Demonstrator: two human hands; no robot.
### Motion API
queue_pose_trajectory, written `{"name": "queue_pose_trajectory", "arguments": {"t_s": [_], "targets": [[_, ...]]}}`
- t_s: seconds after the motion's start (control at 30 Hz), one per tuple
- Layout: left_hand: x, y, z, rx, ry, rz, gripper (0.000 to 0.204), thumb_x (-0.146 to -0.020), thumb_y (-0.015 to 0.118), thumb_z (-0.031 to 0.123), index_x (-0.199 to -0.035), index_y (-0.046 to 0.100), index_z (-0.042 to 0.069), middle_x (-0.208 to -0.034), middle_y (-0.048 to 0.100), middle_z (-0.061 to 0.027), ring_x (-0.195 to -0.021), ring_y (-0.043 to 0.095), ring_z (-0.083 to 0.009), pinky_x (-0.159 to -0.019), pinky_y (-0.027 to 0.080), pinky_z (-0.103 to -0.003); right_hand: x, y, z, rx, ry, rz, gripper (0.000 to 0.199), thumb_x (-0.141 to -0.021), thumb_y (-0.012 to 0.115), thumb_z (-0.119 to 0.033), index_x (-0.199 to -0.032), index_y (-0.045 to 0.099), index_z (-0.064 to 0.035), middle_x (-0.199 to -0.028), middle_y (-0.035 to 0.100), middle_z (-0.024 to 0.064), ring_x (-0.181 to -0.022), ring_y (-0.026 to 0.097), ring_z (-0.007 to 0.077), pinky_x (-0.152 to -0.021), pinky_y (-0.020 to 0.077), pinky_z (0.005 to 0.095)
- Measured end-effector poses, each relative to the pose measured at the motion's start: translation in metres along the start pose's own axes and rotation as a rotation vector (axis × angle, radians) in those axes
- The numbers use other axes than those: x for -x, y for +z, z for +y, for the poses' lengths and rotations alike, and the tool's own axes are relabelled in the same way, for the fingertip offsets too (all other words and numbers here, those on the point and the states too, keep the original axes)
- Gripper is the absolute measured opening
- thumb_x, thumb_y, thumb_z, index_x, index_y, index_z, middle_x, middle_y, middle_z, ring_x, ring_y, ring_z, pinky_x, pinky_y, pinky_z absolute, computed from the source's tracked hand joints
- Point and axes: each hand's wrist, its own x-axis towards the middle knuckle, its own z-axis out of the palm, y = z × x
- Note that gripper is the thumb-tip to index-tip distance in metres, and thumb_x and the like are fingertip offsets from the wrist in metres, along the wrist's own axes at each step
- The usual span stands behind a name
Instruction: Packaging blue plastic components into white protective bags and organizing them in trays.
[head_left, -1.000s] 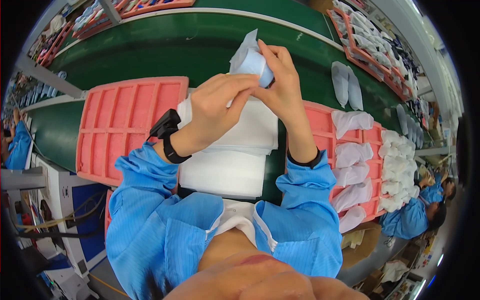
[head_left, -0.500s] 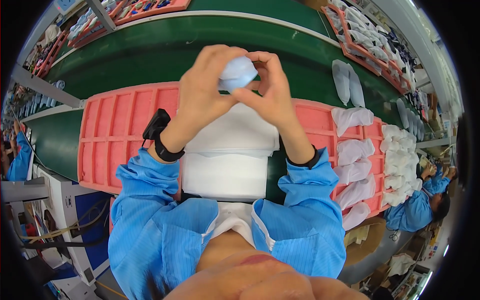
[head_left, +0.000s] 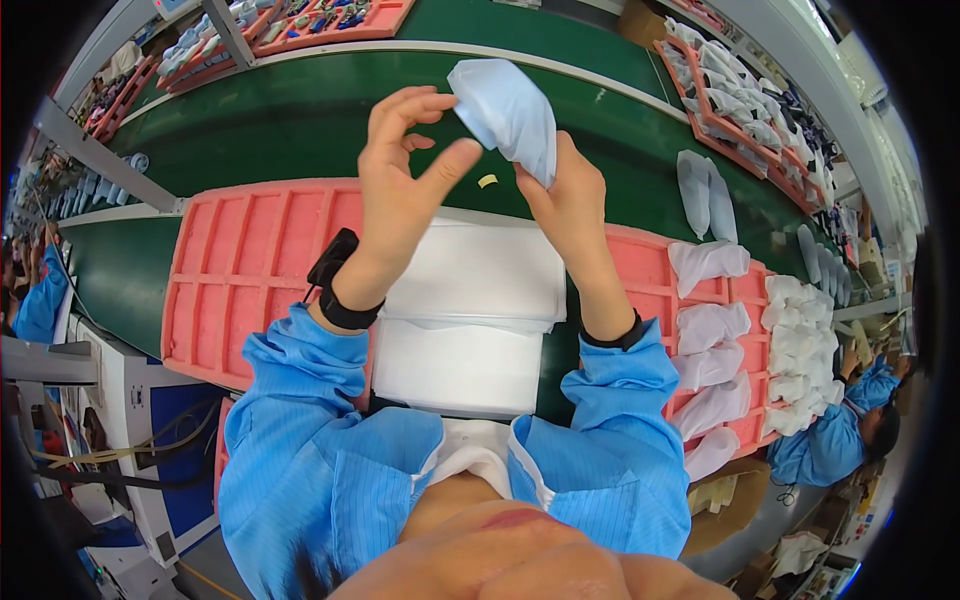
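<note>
Above the green work surface, my right hand [head_left: 572,205] grips the lower end of a light-blue, rounded object in a thin, whitish bag [head_left: 515,112]. The object tilts, with its broad end up and to the left. What lies inside the wrapping cannot be made out. My left hand [head_left: 408,165] is open beside it, thumb and fingers apart, its fingertips close to the object's left edge. Below my hands lies a stack of white translucent sheets or bags [head_left: 470,275], with another white stack [head_left: 458,365] nearer me. A small yellowish piece [head_left: 487,181] rests on the green surface.
A pink compartment tray [head_left: 262,270] lies left; another pink tray [head_left: 650,290] on the right holds several white-wrapped items [head_left: 712,325]. Two light-blue wrapped pieces [head_left: 706,195] lie beyond it. Filled pink trays [head_left: 740,110] stand farther back. Another person [head_left: 835,425] sits at far right.
My left hand has come off the wrapped object and opened to its left. My right hand has turned the object upright and raised it. The yellowish piece is now visible.
</note>
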Motion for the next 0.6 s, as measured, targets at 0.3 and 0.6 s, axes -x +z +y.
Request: {"name": "queue_pose_trajectory", "arguments": {"t_s": [0.3,0.6], "targets": [[0.008,0.005,-0.004,-0.217,0.289,0.106,0.024,-0.069,0.081,0.015,-0.088,0.068,0.008,-0.118,0.047,-0.007,-0.11,0.045,-0.0174,-0.083,0.04,-0.028,0.005,0.005,-0.016,0.123,-0.121,0.114,0.031,-0.075,0.073,-0.01,-0.099,0.056,-0.0018,-0.081,0.062,0.017,-0.073,0.062,0.0328,-0.063,0.0485,0.0352],[-0.015,-0.02,-0.024,-0.193,-0.181,0.078,0.019,-0.074,0.077,0.017,-0.085,0.067,0.005,-0.096,0.057,-0.0053,-0.085,0.054,-0.0133,-0.073,0.043,-0.025,0.002,-0.011,-0.004,-0.438,0.328,-0.507,0.035,-0.081,0.071,-0.027,-0.098,0.055,-0.0007,-0.08,0.058,0.0129,-0.071,0.056,0.0152,-0.062,0.0461,0.0301]]}}
